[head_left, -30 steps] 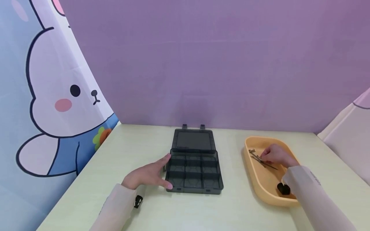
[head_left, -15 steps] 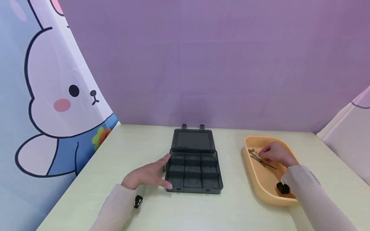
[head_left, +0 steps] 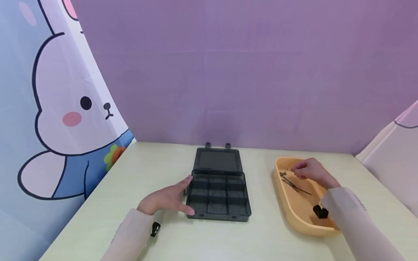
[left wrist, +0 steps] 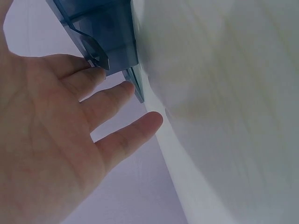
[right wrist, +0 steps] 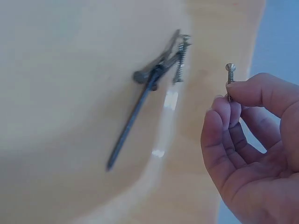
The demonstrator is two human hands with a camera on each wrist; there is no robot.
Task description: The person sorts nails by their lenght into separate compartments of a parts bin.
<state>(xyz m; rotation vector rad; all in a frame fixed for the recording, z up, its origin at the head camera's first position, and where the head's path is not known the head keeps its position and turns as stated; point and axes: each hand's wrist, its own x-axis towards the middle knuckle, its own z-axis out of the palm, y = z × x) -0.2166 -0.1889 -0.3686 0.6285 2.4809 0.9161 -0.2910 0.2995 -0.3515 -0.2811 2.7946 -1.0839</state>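
My right hand (head_left: 311, 170), above the far part of a yellow tray (head_left: 285, 203), pinches a small screw (right wrist: 231, 70) between thumb and fingertips, head up in the right wrist view. Below it in the tray lie a loose screw (right wrist: 180, 60) and a dark nail (right wrist: 128, 123) among other metal fasteners. My left hand (head_left: 164, 199) rests at the left side of a dark translucent compartment box (head_left: 218, 217), thumb at its near left corner and index finger at its left edge. In the left wrist view its other fingers (left wrist: 110, 100) spread loosely near the box's latch (left wrist: 93, 51).
The box's lid (head_left: 218, 160) lies folded back toward the purple backdrop (head_left: 245, 79). A pale table (head_left: 261, 232) carries box and tray. Small black devices sit by the left cuff (head_left: 130, 228) and right cuff (head_left: 339, 203).
My right hand has lifted slightly up and away from the fasteners in the tray, the screw now showing in its pinch. My left hand and the box stay in place.
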